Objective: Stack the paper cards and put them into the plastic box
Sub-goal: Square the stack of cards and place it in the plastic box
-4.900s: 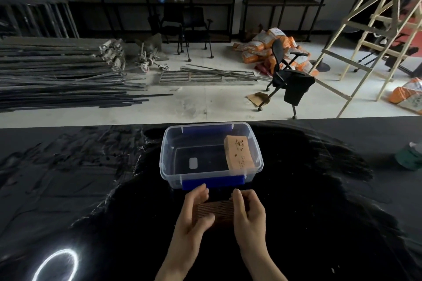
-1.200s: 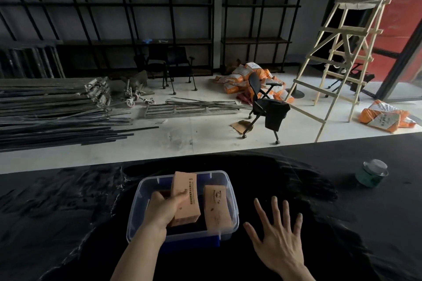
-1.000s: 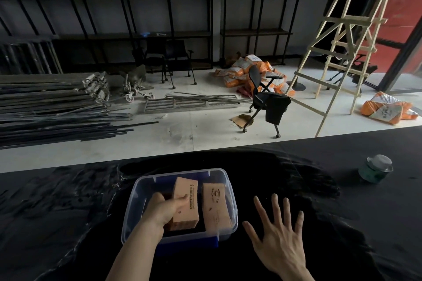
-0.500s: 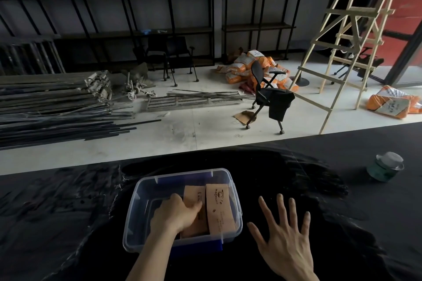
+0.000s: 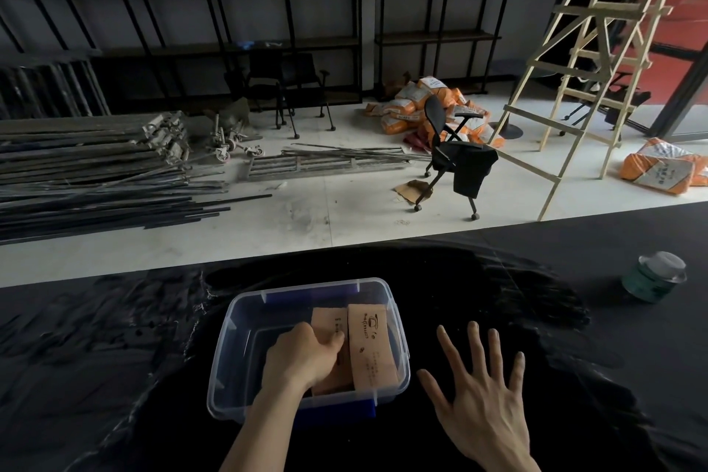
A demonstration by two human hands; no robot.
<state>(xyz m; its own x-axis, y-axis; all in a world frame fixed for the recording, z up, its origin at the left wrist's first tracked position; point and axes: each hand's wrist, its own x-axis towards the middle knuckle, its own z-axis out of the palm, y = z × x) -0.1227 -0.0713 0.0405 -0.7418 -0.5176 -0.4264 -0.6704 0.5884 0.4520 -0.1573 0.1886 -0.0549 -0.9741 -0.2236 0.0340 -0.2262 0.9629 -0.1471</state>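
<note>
I see a clear, round-cornered plastic box point(image 5: 245, 349) with blue clips on a glossy black sheet point(image 5: 115, 356). Inside it, the left hand point(image 5: 302, 358) is curled over one tan stack of paper cards point(image 5: 325, 322), just beside a second printed stack point(image 5: 369, 345); the print is too small to read. The right hand point(image 5: 484, 398) lies spread, empty, beside the box. A green jar point(image 5: 651, 278) stands well apart.

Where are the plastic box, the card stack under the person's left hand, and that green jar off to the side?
plastic box point(image 5: 245, 318): head view, left wall.
card stack point(image 5: 328, 320): head view, top face.
green jar point(image 5: 649, 282): head view, side.
</note>
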